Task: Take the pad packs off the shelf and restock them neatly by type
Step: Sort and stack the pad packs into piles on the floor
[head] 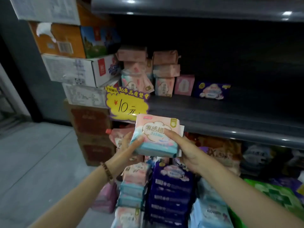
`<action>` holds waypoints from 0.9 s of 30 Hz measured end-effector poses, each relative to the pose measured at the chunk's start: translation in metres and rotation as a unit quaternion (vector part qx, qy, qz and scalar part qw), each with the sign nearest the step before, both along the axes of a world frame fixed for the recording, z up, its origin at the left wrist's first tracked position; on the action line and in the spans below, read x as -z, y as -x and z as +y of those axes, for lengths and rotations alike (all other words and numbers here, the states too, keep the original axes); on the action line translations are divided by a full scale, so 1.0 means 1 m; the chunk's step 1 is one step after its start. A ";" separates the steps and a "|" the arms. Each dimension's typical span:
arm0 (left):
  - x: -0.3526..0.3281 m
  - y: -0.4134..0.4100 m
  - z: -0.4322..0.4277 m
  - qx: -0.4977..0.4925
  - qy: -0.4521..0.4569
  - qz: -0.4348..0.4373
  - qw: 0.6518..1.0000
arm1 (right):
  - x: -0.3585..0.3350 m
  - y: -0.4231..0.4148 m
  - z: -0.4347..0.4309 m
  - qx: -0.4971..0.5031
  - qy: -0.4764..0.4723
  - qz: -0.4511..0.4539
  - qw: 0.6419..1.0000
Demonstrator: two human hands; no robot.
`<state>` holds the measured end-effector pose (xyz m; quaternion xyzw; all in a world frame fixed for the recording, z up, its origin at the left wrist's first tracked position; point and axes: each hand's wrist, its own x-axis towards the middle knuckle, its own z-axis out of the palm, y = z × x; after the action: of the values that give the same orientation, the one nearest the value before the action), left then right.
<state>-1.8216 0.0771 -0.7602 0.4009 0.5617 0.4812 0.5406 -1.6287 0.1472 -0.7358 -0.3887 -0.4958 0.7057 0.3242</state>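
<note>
Where the view lies closest to the body, sorted piles are seen below the forearms: a stack of pink-and-teal film-wrapped packs [133, 186], a stack of dark purple glossy packs [171, 195] just beside it, and pale blue packs [210, 209] to the right. Just above them, a pink-and-teal soft plastic-wrapped pad pack [156, 137] is held in the air in front of the shelf lip, gripped from both sides. The left hand [126, 145], with a brown bead bracelet [107, 171] on its wrist, is curled round the lower left corner. The right hand [187, 152] is clamped on the right edge, its thumb laid across the printed face. The pack is judged to be light and compressible, a squarish pillow whose slick film could slide under a loose pinch. It is best taken by its opposite sides or cupped from beneath, so that the wrapper is not creased. Beyond it, a yellow cloud-shaped paper price sign [126, 104] is fixed at the grey metal shelf [230, 112]. On that shelf, uneven piles of pink packs [164, 71], a small pink pack [184, 85] and one purple pack [212, 91] are gathered at the left end. Farther left, printed cardboard cartons [74, 69] are stacked.
</note>
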 end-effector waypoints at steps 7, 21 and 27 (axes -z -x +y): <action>0.077 0.045 -0.054 0.107 0.204 -0.016 0.973 | 0.115 0.040 -0.046 -0.064 0.142 -0.058 0.986; 0.258 0.079 -0.062 0.148 0.390 0.024 0.909 | 0.282 0.080 -0.077 -0.020 0.341 -0.092 0.935; 0.287 0.089 -0.059 0.108 0.387 -0.019 0.915 | 0.300 0.101 -0.071 -0.006 0.353 -0.158 0.922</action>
<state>-1.9104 0.0176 -1.0476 0.2092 0.6469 0.1722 0.7128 -1.7292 0.0762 -1.0354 -0.5815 -0.2621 0.7661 0.0787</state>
